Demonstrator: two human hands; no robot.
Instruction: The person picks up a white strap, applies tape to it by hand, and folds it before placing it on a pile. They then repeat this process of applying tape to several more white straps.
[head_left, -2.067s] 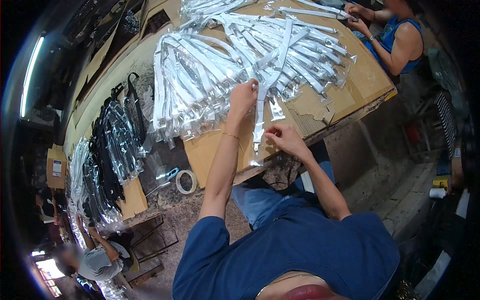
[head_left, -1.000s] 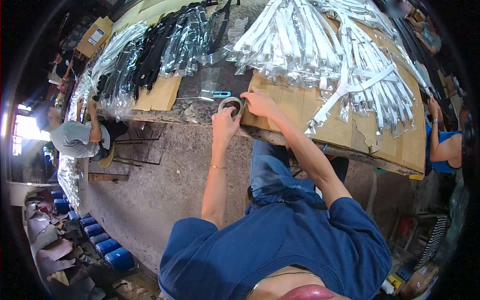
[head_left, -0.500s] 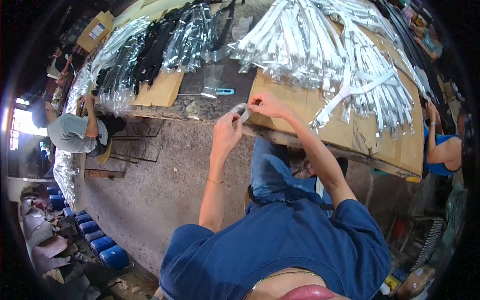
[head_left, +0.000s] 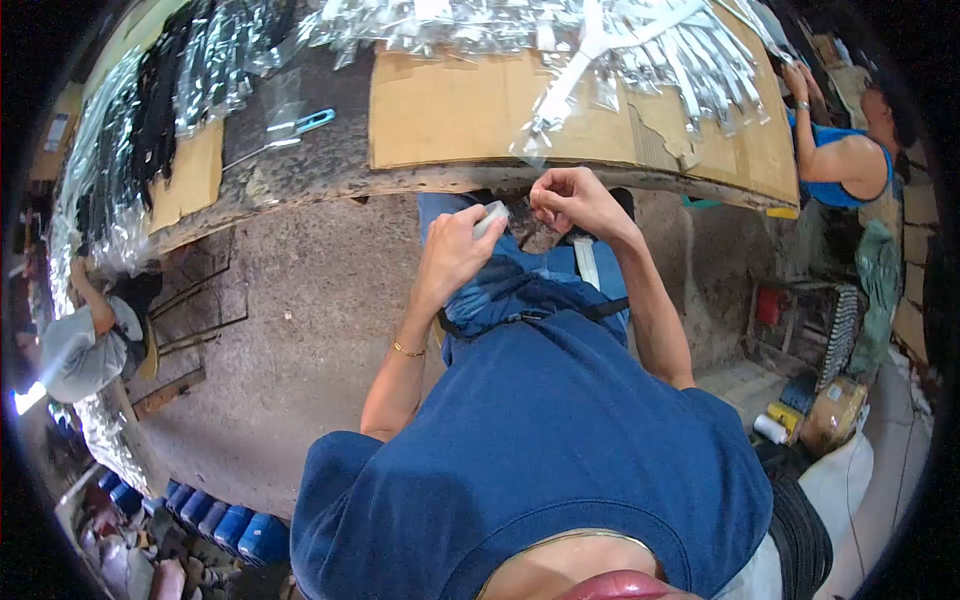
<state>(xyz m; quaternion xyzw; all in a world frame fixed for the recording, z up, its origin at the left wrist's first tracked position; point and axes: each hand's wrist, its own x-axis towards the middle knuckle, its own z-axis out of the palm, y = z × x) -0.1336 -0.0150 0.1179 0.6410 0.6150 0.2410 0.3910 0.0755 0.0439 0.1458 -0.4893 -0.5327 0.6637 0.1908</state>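
Note:
My left hand [head_left: 458, 250] is closed around a small roll of clear tape [head_left: 490, 218], held in front of my lap just below the table edge. To its right, my right hand [head_left: 582, 203] is apart from the roll, thumb and fingers pinched together. Whatever lies between those fingertips is too small to make out. Above both hands is a sheet of cardboard [head_left: 450, 110] on the table. White straps in clear plastic [head_left: 570, 90] reach down over this sheet.
A blue-handled tool [head_left: 315, 122] with a thin metal shaft lies left of the cardboard. Black straps in plastic [head_left: 160, 110] hang farther left. One person [head_left: 845, 165] sits at the right, another [head_left: 85, 340] at the left. Blue containers [head_left: 232, 527] stand on the floor.
My view has tilted down and turned. Both hands have come back from over the table edge towards my lap, and my right hand has moved away from the tape roll.

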